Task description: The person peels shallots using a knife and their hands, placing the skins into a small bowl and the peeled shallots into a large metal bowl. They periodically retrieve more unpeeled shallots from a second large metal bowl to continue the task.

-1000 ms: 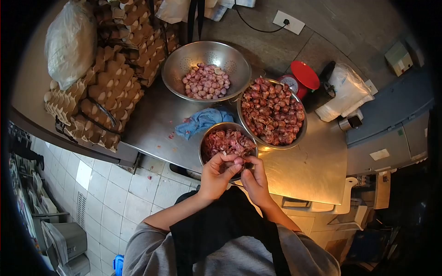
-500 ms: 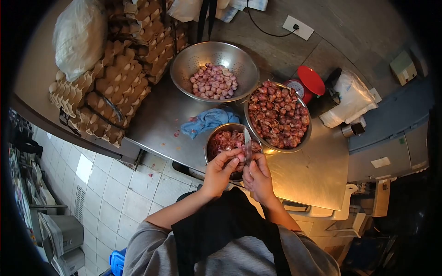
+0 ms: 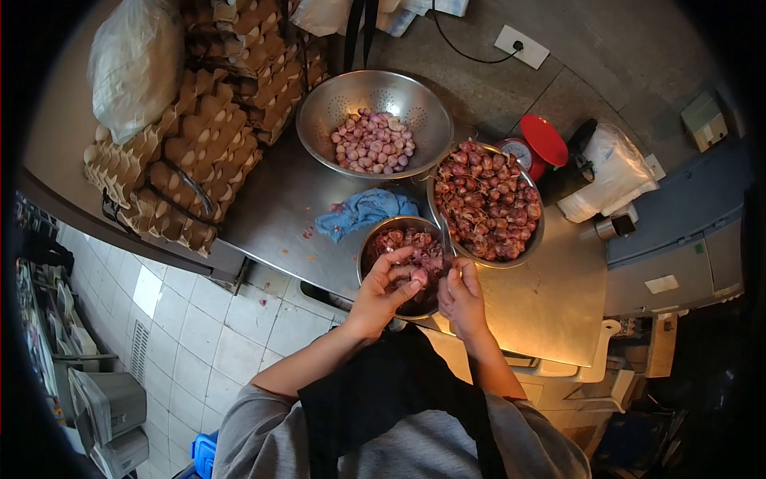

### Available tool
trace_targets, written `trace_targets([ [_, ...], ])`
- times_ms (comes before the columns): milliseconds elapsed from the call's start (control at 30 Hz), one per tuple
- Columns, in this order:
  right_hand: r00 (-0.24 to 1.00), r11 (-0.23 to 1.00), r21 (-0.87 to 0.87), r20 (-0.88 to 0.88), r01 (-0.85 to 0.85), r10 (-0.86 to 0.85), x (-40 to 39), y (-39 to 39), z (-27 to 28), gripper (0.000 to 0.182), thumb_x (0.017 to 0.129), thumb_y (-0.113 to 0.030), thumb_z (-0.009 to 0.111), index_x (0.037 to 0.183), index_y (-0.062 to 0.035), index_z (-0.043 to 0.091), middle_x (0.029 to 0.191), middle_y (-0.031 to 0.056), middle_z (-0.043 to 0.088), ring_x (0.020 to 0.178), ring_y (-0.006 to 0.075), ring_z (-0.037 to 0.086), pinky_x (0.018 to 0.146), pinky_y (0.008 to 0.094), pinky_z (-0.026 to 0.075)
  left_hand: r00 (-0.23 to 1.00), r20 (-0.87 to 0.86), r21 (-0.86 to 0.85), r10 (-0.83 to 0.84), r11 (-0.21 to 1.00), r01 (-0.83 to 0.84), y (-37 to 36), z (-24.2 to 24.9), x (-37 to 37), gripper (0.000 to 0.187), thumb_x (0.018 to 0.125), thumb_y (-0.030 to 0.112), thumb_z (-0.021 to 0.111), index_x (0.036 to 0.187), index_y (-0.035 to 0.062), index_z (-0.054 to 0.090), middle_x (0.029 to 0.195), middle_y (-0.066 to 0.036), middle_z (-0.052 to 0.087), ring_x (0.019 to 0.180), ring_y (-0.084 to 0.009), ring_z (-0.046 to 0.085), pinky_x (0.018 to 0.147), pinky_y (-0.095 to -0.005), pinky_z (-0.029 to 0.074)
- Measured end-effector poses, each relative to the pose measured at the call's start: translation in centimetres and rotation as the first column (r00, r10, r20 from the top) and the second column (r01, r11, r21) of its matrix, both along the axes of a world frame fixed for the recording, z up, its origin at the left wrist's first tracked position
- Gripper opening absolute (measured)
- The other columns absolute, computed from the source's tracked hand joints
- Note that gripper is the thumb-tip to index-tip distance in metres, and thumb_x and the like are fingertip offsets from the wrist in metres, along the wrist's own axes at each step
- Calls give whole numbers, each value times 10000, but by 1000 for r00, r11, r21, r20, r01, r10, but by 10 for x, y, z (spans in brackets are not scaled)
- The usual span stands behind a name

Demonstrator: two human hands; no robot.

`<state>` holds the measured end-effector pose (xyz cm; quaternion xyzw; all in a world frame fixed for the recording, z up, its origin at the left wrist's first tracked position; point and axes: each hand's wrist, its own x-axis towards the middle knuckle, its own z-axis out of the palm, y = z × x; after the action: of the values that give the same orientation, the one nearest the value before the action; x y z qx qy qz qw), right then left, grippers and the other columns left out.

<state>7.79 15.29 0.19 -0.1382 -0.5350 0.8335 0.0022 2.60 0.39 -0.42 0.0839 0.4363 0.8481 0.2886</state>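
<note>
Pink shallot pinched in left hand fingers, over small bowl.

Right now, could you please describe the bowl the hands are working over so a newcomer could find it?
On the steel table, three metal vessels cluster beside the blue cloth. It is the small bowl nearest the table's front edge, holding loose peels, unlike the perforated colander and larger bowl.

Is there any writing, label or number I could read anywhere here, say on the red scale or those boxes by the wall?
No text can be read in this view.
Red scale: its dial face shows, but the marks are too small to read.
Small box by the wall: a pale label, blurred.
Grey cabinet: a white sticker and a small green mark, both illegible.
Egg trays and bowls: no print seen.
</note>
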Motion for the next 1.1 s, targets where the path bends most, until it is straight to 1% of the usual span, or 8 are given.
trace_targets([
  [33, 1000, 1000, 27, 6, 16, -16, -1, 4, -2, 170, 917, -269, 415, 1000, -136, 351, 540, -27, 325, 407, 41, 251, 368, 173, 194, 999, 39, 13, -14, 1000, 14, -1, 1, -1, 405, 830, 22, 545, 1212, 60, 415, 997, -48, 560, 963, -116, 520, 811, -261, 433],
  [167, 999, 997, 82, 39, -5, 2, 3, 3, 3, 389, 924, -247, 394, 1296, -176, 304, 530, -24, 320, 407, 44, 267, 368, 171, 219, 988, 138, 117, -66, 992, 50, -3, -6, -7, 297, 848, 47, 528, 1141, 50, 479, 1007, -45, 566, 919, -122, 544, 805, -259, 447],
  [267, 986, 978, -171, 87, -123, 140, 18, -5, 5, 461, 931, -237, 367, 1366, -203, 215, 526, -25, 316, 411, 46, 275, 374, 172, 236, 979, 193, 183, -69, 983, 33, -3, -5, -11, 224, 846, 49, 531, 1070, 44, 521, 986, -48, 576, 877, -137, 566, 800, -271, 463],
  [600, 986, 982, 109, -43, -157, 162, 20, -23, -2, 487, 929, -219, 375, 1370, -129, 189, 556, -44, 324, 439, 33, 310, 398, 157, 256, 982, 182, 185, -48, 983, 14, -3, -12, -15, 166, 823, 16, 555, 988, 28, 542, 927, -78, 594, 812, -136, 585, 758, -257, 483],
  [700, 992, 985, 125, -43, -116, 123, 18, -25, -1, 450, 929, -213, 373, 1346, -117, 233, 566, -43, 332, 439, 32, 307, 395, 160, 257, 1000, -4, 11, -16, 1000, 16, -4, -11, -17, 189, 788, -20, 584, 957, 36, 518, 939, -67, 587, 829, -145, 573, 766, -274, 473],
  [800, 993, 985, 130, -27, -111, 116, 16, -25, 1, 412, 930, -204, 371, 1315, -102, 269, 570, -42, 336, 439, 31, 307, 393, 161, 257, 956, -263, -37, 131, 989, -146, 0, -6, -14, 301, 756, -60, 603, 986, 35, 435, 977, -84, 560, 885, -149, 557, 780, -276, 470],
  [900, 994, 987, 119, -13, -110, 113, 15, -24, 3, 388, 930, -199, 370, 1296, -95, 295, 572, -40, 341, 438, 33, 306, 395, 161, 255, 929, -346, -107, 132, 978, -179, -1, -8, -13, 392, 737, -81, 611, 1004, 56, 358, 994, -99, 538, 920, -153, 544, 806, -272, 459],
  [1100, 994, 973, 217, -69, -72, 89, 15, -24, -4, 396, 929, -212, 376, 1297, -90, 297, 544, -23, 320, 430, 46, 283, 383, 176, 227, 981, -154, 6, 121, 993, -121, -2, -5, -16, 394, 741, -70, 613, 1008, 62, 355, 964, -96, 542, 915, -151, 549, 829, -268, 442],
])
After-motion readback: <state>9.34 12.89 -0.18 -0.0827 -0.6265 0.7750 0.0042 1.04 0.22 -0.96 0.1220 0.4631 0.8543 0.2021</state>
